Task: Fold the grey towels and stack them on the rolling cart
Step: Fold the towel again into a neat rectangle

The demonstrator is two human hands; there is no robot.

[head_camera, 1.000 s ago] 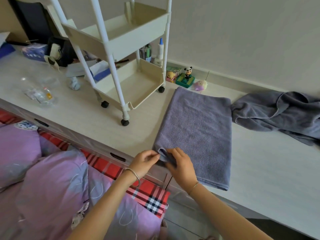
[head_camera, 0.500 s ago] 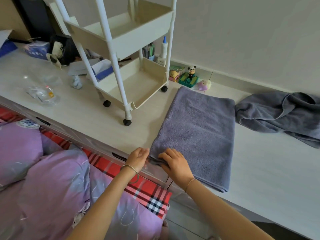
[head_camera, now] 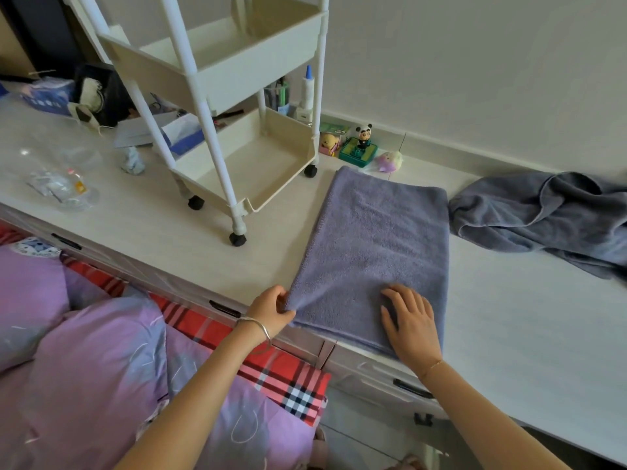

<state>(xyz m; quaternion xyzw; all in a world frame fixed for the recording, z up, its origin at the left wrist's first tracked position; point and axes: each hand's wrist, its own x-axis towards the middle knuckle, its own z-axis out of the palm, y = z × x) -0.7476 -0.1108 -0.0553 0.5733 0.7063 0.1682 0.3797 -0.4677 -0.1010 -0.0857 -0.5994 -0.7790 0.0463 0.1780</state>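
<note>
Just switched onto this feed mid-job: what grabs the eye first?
The grey towel, folded into a long rectangle, lies in the middle of the counter; the left hand pinches its near left corner while the right hand rests flat on its near end. A second grey towel lies crumpled to its right, and the white rolling cart stands on the counter to its left.

One folded towel (head_camera: 380, 239) and one crumpled towel (head_camera: 543, 218), two in all, are lying on the table (head_camera: 169, 239) right of the cart (head_camera: 220, 76). The cart is showing two trays (head_camera: 244, 171) and three wheels (head_camera: 237, 239). Two hands, the left hand (head_camera: 271, 312) and the right hand (head_camera: 412, 325), are each wearing one bracelet (head_camera: 258, 329). One panda (head_camera: 363, 134) is standing right of the cart.
</note>
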